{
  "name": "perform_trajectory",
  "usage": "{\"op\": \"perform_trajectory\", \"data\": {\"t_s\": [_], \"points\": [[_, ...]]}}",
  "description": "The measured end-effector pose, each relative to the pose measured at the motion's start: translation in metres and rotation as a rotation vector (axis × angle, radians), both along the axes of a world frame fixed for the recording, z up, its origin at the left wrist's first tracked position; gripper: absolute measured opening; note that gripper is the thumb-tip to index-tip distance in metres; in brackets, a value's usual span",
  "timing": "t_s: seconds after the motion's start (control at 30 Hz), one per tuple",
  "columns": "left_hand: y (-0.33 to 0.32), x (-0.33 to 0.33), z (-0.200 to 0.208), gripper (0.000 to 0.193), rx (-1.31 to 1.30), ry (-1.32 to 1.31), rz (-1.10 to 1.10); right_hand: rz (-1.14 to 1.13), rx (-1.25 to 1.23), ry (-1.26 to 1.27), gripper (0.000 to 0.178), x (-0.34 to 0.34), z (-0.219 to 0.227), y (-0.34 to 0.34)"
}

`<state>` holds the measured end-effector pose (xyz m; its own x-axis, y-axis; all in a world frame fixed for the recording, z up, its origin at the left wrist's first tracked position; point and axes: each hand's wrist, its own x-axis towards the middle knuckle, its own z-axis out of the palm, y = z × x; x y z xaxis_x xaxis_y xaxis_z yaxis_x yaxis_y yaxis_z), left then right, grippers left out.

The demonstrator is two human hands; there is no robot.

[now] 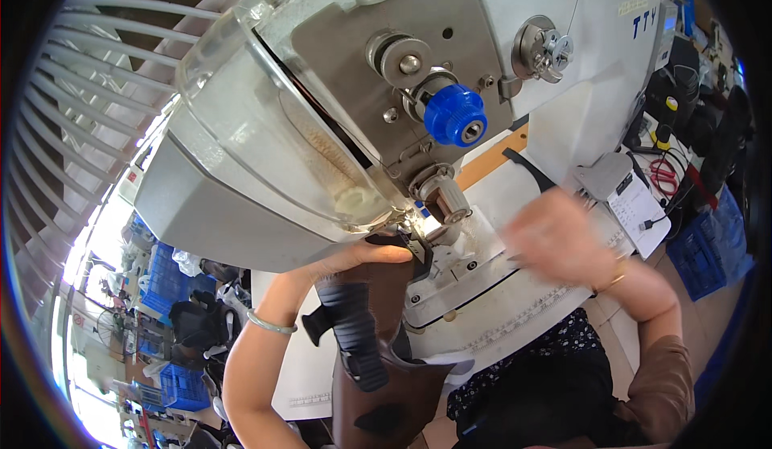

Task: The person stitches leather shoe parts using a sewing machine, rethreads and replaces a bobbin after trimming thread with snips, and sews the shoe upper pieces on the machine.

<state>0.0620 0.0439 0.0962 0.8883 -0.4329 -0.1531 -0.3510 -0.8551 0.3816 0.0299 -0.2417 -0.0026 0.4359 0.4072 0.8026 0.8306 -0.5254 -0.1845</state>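
Observation:
A white industrial sewing machine (531, 14) with a blue tension knob (455, 116) fills the upper part of the view. At its needle area, my left hand (366, 257) grips the upper end of a brown leather-like piece (386, 288); some of its fingers are hidden. The piece carries a black ribbed panel (354, 328) and hangs down over the table's front edge toward my lap. It looks like a shoe or boot upper, though its kind is not certain. My right hand (559, 240) is over the right side of the machine bed, apart from the piece and smeared by motion.
White fan grille (88, 71) at the upper left. A ruler strip (523, 312) runs along the table's front edge. On the right are red-handled scissors (663, 175), a paper sheet (639, 212), cables and a blue crate (698, 260). More blue crates (181, 385) stand at left.

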Motion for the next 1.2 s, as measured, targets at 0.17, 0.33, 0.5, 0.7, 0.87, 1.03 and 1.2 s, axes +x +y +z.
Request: {"op": "perform_trajectory", "data": {"t_s": [0.17,0.33,0.5,0.7,0.87,1.03,1.2], "points": [[0.0,0.026,-0.028,0.061,-0.281,0.149,-0.113,0.169,-0.013,-0.253,0.038,0.034,-0.028,0.068],[0.001,0.022,-0.026,0.058,-0.219,-0.09,-0.179,0.221,0.075,-0.337,0.042,0.042,-0.039,0.078],[0.005,0.016,-0.015,0.068,-0.178,0.048,-0.043,0.233,0.1,-0.32,0.045,0.038,-0.036,0.082],[-0.009,0.016,-0.001,0.069,-0.05,0.059,-0.045,0.232,0.108,-0.273,0.045,0.041,-0.037,0.078],[-0.006,0.013,-0.006,0.067,-0.083,-0.029,-0.013,0.234,0.139,-0.252,0.044,0.037,-0.035,0.082],[-0.003,0.016,-0.009,0.066,-0.183,-0.053,-0.006,0.25,0.176,-0.2,0.043,0.037,-0.036,0.085],[-0.004,0.021,-0.01,0.056,0.026,-0.073,0.115,0.233,0.156,-0.184,0.044,0.034,-0.035,0.08]]}}
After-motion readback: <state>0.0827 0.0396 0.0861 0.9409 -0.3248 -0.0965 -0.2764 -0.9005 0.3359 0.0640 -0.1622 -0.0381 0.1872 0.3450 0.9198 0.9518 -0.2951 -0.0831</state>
